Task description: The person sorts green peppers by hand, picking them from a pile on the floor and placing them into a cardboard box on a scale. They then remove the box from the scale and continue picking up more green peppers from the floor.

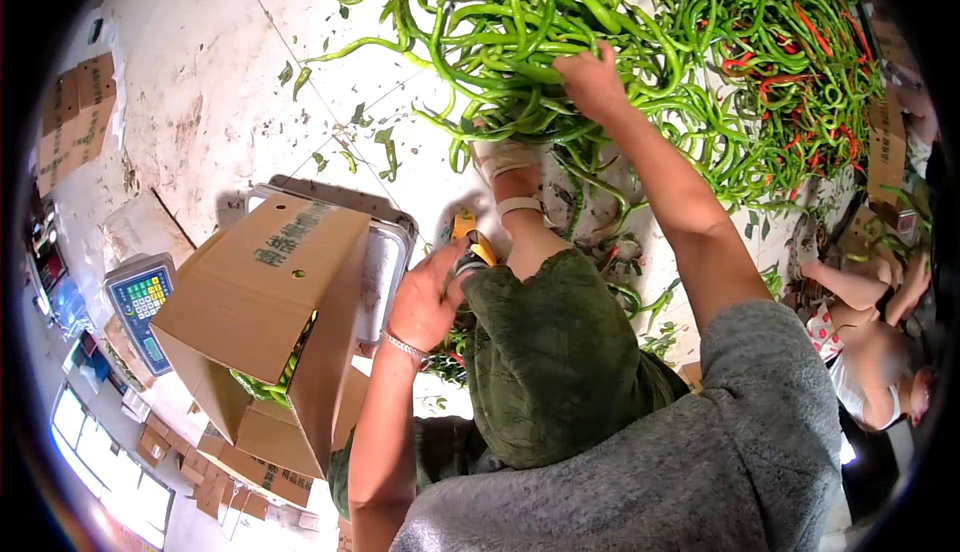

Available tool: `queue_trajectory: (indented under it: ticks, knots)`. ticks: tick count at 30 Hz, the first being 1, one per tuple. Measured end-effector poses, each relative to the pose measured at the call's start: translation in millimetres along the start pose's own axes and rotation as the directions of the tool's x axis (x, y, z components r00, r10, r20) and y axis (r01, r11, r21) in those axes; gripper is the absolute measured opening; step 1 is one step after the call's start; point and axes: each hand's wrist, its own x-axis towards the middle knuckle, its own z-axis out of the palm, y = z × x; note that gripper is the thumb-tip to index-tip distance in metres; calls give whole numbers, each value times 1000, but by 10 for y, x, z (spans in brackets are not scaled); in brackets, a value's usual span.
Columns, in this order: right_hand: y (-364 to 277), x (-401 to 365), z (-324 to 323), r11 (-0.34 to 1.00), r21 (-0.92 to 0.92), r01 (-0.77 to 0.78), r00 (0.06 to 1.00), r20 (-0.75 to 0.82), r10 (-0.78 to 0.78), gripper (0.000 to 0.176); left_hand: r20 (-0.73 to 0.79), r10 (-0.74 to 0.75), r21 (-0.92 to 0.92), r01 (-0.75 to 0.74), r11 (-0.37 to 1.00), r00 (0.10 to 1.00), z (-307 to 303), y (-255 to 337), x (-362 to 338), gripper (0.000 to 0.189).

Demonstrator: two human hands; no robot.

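My right hand (593, 82) reaches into a big heap of long green peppers (520, 42) on the floor; its fingers are bent at the peppers, and what they grip is hard to make out. Beside my knee is my left hand (428, 297), next to a yellow and black object (474, 239), with its fingers partly hidden. To its left an open cardboard box (270, 282) with green peppers (262, 388) inside stands tilted at a metal scale platform (385, 277).
A scale display with keypad (145, 302) stands left of the box. More cardboard boxes (78, 117) lie at the left. Red peppers (810, 30) are mixed into the heap at the right. Another person (870, 352) sits at the far right.
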Motion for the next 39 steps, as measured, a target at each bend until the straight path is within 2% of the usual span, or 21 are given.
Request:
queue_trajectory:
  ticks: [1,2,4,7,11,13,16,19,21,22,25,27,29,30,31,32,33,34,35,37,39]
  knots:
    - [58,-3,-11,998,30,57,993,-102,-54,17,-30,-14,-28,14,1000,999,-43,60,49,35]
    - [-1,15,-175,995,95,41,984,-176,-23,18,-21,-40,-37,40,999,999,-75,63,71,35]
    - [-198,0,-650,988,149,46,956,-293,-1,19,-20,-126,-304,115,946,992,-50,-24,66,36]
    - [-644,152,-767,990,139,3,990,-137,16,16,5,-255,-578,210,788,967,6,-126,47,33]
    - [-1120,586,229,992,111,65,921,-388,-17,11,-29,-330,-745,200,636,943,92,-201,39,29]
    - [-1178,718,546,995,81,-65,992,-106,73,12,-18,-339,-780,199,593,941,93,-216,53,29]
    - [-1222,793,467,996,-2,-88,996,-12,88,11,-14,-374,-790,219,573,927,82,-212,85,28]
    - [-1053,677,105,999,43,-18,994,-107,23,18,10,-424,-797,263,544,906,14,-206,111,29]
    - [-902,548,-276,973,229,25,993,-122,3,25,49,-488,-827,310,470,872,-21,-181,153,29]
    - [-869,499,-495,947,317,44,991,-131,-2,28,46,-435,-873,248,421,899,-31,-171,197,32]
    - [-1001,253,-1207,865,501,-8,991,117,-59,35,1,-265,-968,67,241,964,-65,-106,406,43]
    - [-1205,54,-1116,833,532,154,978,34,-203,35,-81,-149,-993,-67,99,985,-30,35,596,51]
    - [-1597,-11,-1225,850,524,50,836,444,-323,39,-152,-103,-986,-159,-55,983,8,121,756,51]
    - [-1644,-59,-1159,777,616,129,867,310,-390,38,-197,-147,-980,-200,-7,969,17,82,818,47]
    - [-1693,-119,-1015,691,690,214,882,169,-441,37,-179,-265,-968,-218,-125,947,32,24,835,30]
    - [-1711,-133,-929,596,744,303,880,20,-474,36,-191,-324,-966,-236,-106,927,41,-106,811,25]
    - [-1600,24,-1024,514,812,275,819,82,-568,32,-204,-378,-964,-254,-85,903,-5,-192,785,20]
    - [-1483,179,-855,510,844,168,897,84,-435,33,-187,-489,-949,-286,-136,852,-50,-270,736,12]
    - [-1379,360,-620,486,872,62,952,95,-292,34,-258,-420,-938,-330,-109,870,-81,-415,699,9]
    - [-1283,787,-269,822,537,191,977,-188,-105,28,-292,-365,-933,-348,-97,884,-222,-542,605,10]
    - [-1344,1224,160,890,450,77,994,-109,-30,15,-281,-326,-950,-310,-40,903,-322,-485,548,12]
